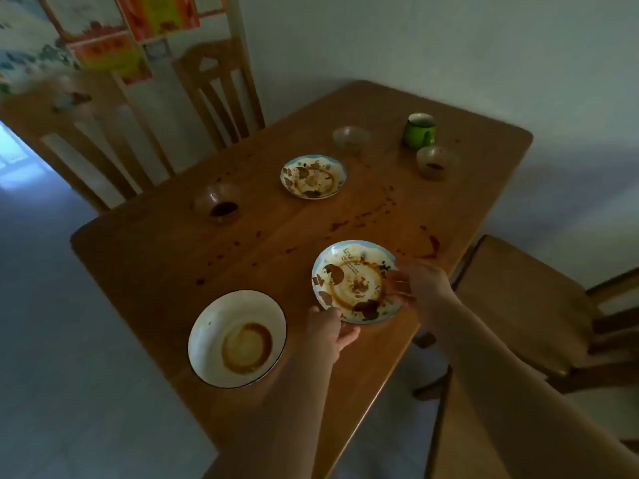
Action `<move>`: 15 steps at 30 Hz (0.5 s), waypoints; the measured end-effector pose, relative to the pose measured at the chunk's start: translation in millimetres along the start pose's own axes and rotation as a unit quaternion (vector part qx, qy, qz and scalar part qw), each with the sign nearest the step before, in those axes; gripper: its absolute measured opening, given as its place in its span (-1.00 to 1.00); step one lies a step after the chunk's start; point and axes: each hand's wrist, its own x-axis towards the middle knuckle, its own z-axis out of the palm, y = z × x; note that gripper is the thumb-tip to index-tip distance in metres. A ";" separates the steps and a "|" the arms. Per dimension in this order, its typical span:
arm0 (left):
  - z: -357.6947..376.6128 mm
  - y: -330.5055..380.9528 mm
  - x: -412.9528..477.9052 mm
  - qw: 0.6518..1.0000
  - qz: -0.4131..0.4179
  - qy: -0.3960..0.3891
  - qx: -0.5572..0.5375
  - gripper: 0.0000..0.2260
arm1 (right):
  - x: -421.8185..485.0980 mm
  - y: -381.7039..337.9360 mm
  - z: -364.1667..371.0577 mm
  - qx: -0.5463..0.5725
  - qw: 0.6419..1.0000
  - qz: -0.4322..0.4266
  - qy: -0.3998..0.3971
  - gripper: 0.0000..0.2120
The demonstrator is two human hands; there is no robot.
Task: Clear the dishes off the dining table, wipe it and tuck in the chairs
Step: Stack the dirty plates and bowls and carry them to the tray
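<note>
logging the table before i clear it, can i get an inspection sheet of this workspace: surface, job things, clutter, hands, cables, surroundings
surface: wooden table, unwiped, dark sauce spots spattered across
job's things: near plate and far plate dirty; white bowl with brown residue; sauce bowl; far glass bowl; glass bowl by mug; green mug; right chair not tucked in
clutter: nothing seen
grippers: left hand holds near plate's near rim; right hand fingers pinch its right rim
cables: nothing seen
surroundings: two chairs at far-left side, posters behind them, pale floor
</note>
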 end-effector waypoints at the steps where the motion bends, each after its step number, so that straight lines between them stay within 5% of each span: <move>1: 2.0 3.4 1.2 1.000 0.005 0.014 0.007 -0.51 | 3.2 -1.3 2.6 0.001 1.000 0.002 0.002 -0.80; 15: 3.8 51.2 41.0 0.990 0.078 0.092 0.071 -0.58 | 84.9 -29.4 55.2 -0.041 0.999 0.016 -0.029 -0.92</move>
